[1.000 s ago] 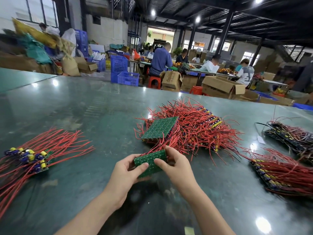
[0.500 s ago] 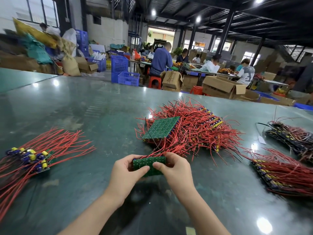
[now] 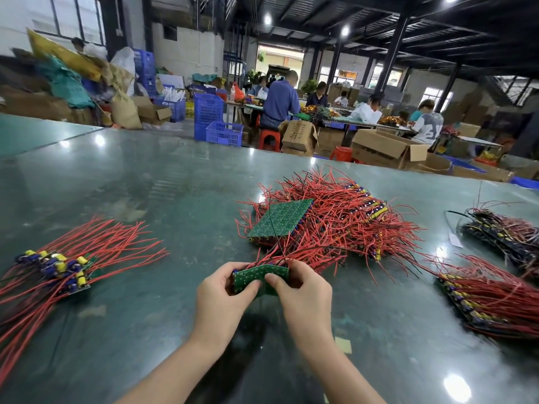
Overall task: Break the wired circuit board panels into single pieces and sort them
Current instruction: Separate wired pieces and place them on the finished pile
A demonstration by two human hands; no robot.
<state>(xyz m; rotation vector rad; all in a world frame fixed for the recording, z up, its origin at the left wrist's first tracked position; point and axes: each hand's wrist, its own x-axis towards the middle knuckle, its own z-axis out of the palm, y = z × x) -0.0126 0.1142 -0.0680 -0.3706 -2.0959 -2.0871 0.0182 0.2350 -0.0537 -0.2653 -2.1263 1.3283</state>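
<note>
From the head camera, both hands work low over the dark green table (image 3: pixel 145 182). The left hand (image 3: pixel 221 295) and the right hand (image 3: pixel 303 293) each pinch one end of a small green circuit board panel (image 3: pixel 259 277), thumbs on its upper face, fingers curled behind. The panel is bent into a shallow peak along its middle, its solder-dotted underside facing up, red wires trailing from its far edge. Just beyond it lies the big tangled pile of wired panels (image 3: pixel 335 220), one green board flat on top. To the left sit separated pieces (image 3: pixel 58 266) with yellow and blue parts; to the right, a stacked row (image 3: pixel 490 298).
</note>
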